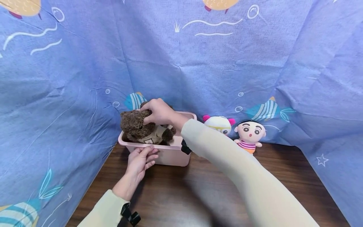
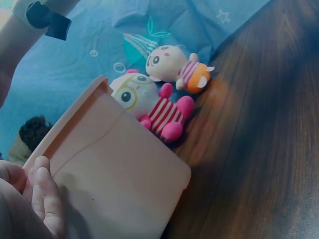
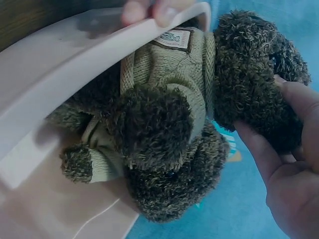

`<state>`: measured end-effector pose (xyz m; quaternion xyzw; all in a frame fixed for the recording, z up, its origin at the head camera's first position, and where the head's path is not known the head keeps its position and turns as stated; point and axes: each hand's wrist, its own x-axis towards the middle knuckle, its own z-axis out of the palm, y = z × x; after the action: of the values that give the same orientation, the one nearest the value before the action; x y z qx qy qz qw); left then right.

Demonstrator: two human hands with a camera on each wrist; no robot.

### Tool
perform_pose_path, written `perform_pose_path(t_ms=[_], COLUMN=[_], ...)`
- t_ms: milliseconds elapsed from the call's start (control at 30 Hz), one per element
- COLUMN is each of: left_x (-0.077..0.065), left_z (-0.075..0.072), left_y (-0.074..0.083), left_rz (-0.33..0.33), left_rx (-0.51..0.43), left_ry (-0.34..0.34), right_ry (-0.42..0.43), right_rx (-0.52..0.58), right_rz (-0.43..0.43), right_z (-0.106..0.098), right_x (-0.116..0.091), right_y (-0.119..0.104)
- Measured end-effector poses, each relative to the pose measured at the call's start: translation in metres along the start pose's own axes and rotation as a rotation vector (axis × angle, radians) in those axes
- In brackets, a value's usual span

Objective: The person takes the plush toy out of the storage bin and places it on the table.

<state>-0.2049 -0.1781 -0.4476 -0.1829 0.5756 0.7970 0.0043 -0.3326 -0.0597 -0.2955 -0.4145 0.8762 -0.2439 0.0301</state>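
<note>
A brown curly-furred teddy bear (image 1: 133, 123) in a beige knit sweater sits in the left end of a pink plastic bin (image 1: 173, 156). My right hand (image 1: 161, 112) reaches across and grips its head, thumb and fingers pressed into the fur. Under it, the right wrist view shows a second brown teddy bear (image 3: 172, 191), also in a beige sweater, lying in the bin. At the bin's near side, my left hand (image 1: 139, 162) pinches the rim, with fingers against the outer wall.
Right of the bin, a white-and-pink plush (image 2: 162, 112) with yellow glasses and a striped body leans by the cloth backdrop. Beside it sits a boy doll (image 1: 249, 134) in a striped shirt. Blue fish-print cloth (image 1: 198, 78) walls the wooden table (image 1: 181, 195) at back and sides.
</note>
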Motion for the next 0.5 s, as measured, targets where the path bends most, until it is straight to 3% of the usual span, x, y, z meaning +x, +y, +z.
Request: perform_pose_path(t_ms=[167,500], left_x=[0.000,0.000], left_z=[0.001,-0.001], left_y=[0.001,0.001], left_rz=[0.001,0.004], left_rx=[-0.010,-0.019], left_ry=[-0.007,-0.013], right_ry=[0.076,0.210], right_rx=[0.019,0.187], right_rz=[-0.017,0.009], right_z=[-0.013,-0.034], right_x=[-0.004,-0.023], right_y=[0.001,0.003])
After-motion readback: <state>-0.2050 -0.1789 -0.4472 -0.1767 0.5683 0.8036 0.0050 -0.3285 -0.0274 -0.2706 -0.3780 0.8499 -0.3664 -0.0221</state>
